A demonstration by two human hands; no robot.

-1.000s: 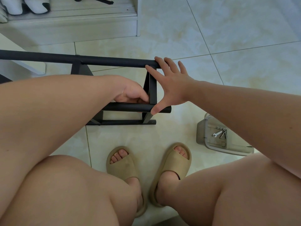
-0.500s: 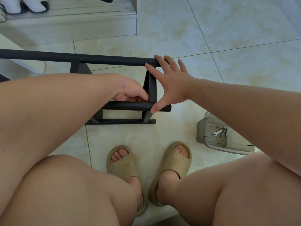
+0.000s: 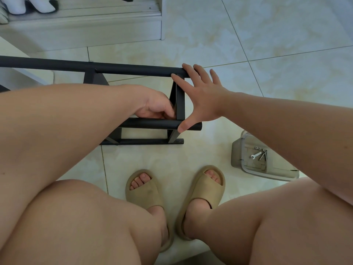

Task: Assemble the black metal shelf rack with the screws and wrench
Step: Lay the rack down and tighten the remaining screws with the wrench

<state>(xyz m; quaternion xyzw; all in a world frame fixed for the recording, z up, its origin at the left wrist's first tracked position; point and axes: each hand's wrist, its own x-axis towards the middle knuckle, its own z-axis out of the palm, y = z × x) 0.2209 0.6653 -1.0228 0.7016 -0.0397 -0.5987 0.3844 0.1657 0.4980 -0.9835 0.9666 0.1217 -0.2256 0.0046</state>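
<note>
The black metal rack (image 3: 133,68) stands on the tiled floor in front of my knees, with a long far tube, a shorter near tube (image 3: 152,123) and an upright side frame (image 3: 180,100). My right hand (image 3: 202,96) is spread flat: its fingers rest on the far tube's end and its thumb presses the near tube's end. My left hand (image 3: 154,106) sits inside the frame, fingers curled at the joint of near tube and upright; what they hold is hidden. A small silver wrench (image 3: 256,155) and some screws (image 3: 263,153) lie in a container at the right.
The grey translucent plastic container (image 3: 236,155) sits on the floor beside my right knee. My feet in tan sandals (image 3: 145,190) are just in front of the rack. A white cabinet base (image 3: 86,25) with white shoes (image 3: 38,4) stands at the far left.
</note>
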